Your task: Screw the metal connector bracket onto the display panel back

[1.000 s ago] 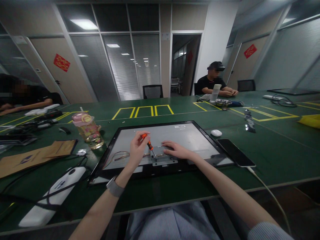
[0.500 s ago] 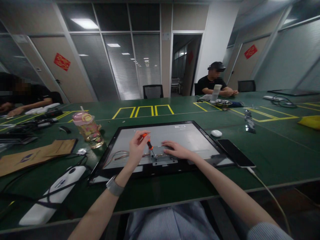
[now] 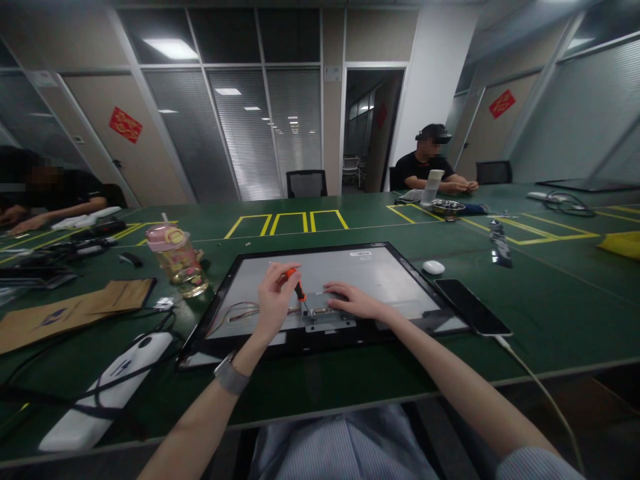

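Observation:
A flat display panel (image 3: 310,270) with a black frame and grey metal back lies on the green table before me. On its near middle part sits a small metal bracket (image 3: 327,321). My left hand (image 3: 275,293) is closed round the orange and black handle of a screwdriver (image 3: 301,291), which leans with its shaft pointing down at the bracket's left side. Whether the tip sits in a screw is too small to tell. My right hand (image 3: 353,301) lies with fingers stretched out at the bracket's upper right. Thin wires (image 3: 240,309) run across the panel on the left.
Left of the panel stand a pink-lidded bottle (image 3: 181,260), a brown paper bag (image 3: 75,310) and a white power strip (image 3: 107,393) with black cables. To the right lie a phone (image 3: 470,305) on a cable and a white earbud case (image 3: 433,267). Two people sit across the table.
Almost nothing differs. The left wrist has turned very slightly while the screwdriver keeps its place; the right hand stays still.

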Demonstrator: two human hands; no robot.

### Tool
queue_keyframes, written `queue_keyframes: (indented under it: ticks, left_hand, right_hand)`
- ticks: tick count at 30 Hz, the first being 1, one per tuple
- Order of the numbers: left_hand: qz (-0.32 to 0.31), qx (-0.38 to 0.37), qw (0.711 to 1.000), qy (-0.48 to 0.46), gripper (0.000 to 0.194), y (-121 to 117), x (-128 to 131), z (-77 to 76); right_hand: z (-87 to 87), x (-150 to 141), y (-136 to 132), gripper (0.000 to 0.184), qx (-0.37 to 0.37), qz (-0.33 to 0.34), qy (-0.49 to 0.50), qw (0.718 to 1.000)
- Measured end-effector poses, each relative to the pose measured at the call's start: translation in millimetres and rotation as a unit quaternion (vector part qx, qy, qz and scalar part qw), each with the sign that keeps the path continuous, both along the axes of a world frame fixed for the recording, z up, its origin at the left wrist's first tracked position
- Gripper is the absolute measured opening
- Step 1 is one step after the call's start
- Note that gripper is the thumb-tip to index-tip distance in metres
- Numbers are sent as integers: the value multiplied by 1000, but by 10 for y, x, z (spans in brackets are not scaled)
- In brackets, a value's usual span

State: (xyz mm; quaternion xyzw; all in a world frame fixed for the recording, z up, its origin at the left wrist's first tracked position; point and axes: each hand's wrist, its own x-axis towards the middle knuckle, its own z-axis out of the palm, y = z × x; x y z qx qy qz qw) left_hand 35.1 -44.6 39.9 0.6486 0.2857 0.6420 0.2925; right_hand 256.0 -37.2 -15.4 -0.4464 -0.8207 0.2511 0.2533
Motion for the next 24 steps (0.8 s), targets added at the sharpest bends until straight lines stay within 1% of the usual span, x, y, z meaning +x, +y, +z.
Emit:
queue_keyframes:
  ticks: [4,9,11,14,16,17,20,24]
  left_hand:
    - [16,16,1000,-11,12,28,5,-2]
    - [40,4,999,-1,16,44,-17,3]
    - [25,-5,1000,7,21,47,-28,-6]
    - [-30,-30,999,-8,29,53,-26,-38]
    - [-56,-42,997,-17,30,54,-12,-59]
    - [-58,-41,997,-15,28,52,-2,-67]
    - [-32,-14,999,14,22,41,27,-73]
    - [20,33,998,58,21,20,33,-71]
  right_hand:
    - [4,-9,2,52,1,0,-1,1000]
    - [25,-17,-9,52,-2,-5,-13,1000]
    - [25,-14,-10,52,-3,-5,-15,1000]
    - [17,-9,-7,52,0,-4,-11,1000]
    - [12,-8,-6,52,2,-2,-9,1000]
    - [11,-8,-7,52,4,0,-8,1000]
    - [18,-13,-12,53,2,-1,-7,1000]
    - [22,-16,-12,54,-6,-5,-3,1000]
